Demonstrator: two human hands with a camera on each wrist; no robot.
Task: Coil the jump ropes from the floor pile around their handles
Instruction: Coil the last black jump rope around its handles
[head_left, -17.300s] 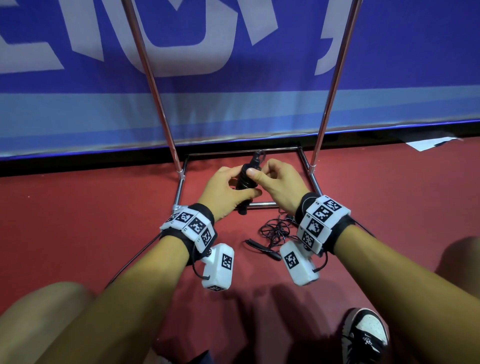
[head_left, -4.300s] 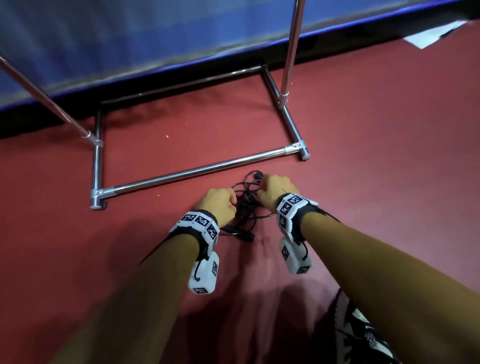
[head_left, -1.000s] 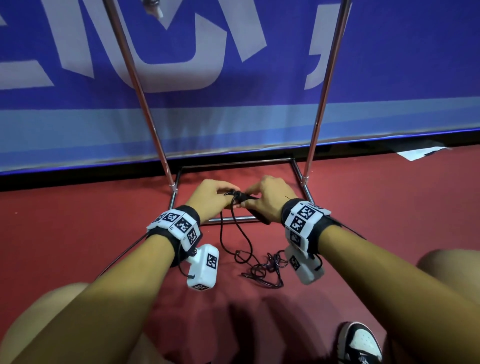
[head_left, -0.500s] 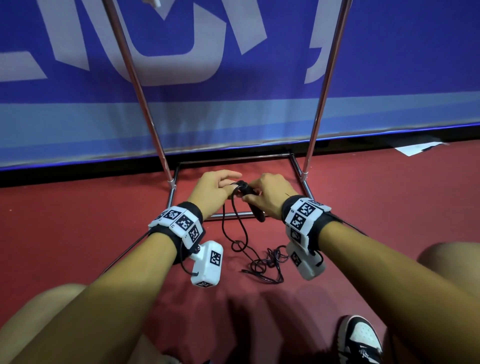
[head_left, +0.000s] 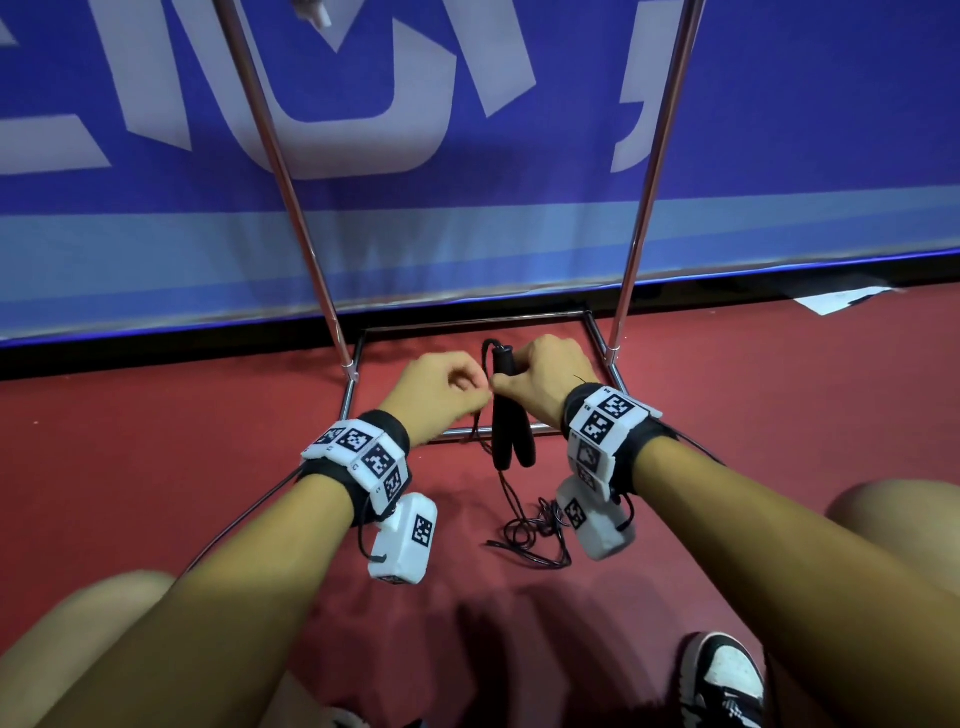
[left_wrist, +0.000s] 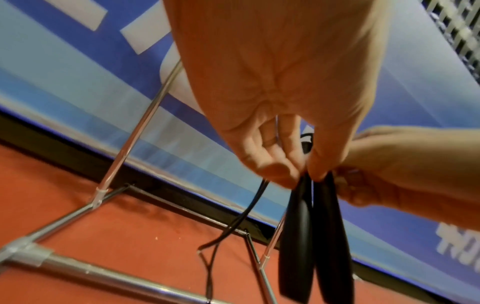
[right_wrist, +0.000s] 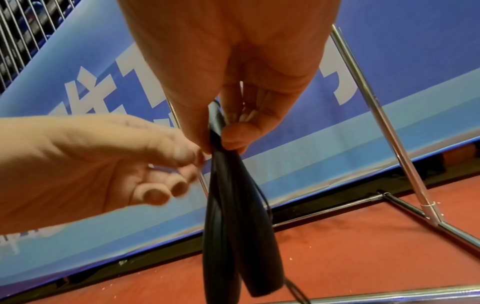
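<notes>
The right hand (head_left: 540, 382) holds the two black handles (head_left: 511, 441) side by side, upright, thumb and curled fingers clamped on their top ends, above the red floor (head_left: 156, 467). The left hand (head_left: 436, 392) is just beside it, its thumb and forefinger pinched together at the cord (head_left: 511, 512) close against the handles; the other fingers curl loosely.

From the head view the cord hangs off the handles and ends in a loose tangle on the floor between the wrists, near the white wrist units. A short loop of cord stands out above the handle tops. The left wrist view shows what that one hides: the fingertips (left_wrist: 275, 170) meeting right at the handle necks, with a strand dropping away to the floor. The right wrist view shows the thumb (right_wrist: 233, 137) pressed on the handles' narrow part and a thin strand running down their side.

Behind stands a chrome rack (head_left: 639, 208) against a blue banner (head_left: 467, 104) with big white lettering; it is cropped and I can't read it. A white paper scrap (head_left: 841, 299) lies at far right, and a black-and-white shoe (head_left: 722, 680) shows at the bottom.
</notes>
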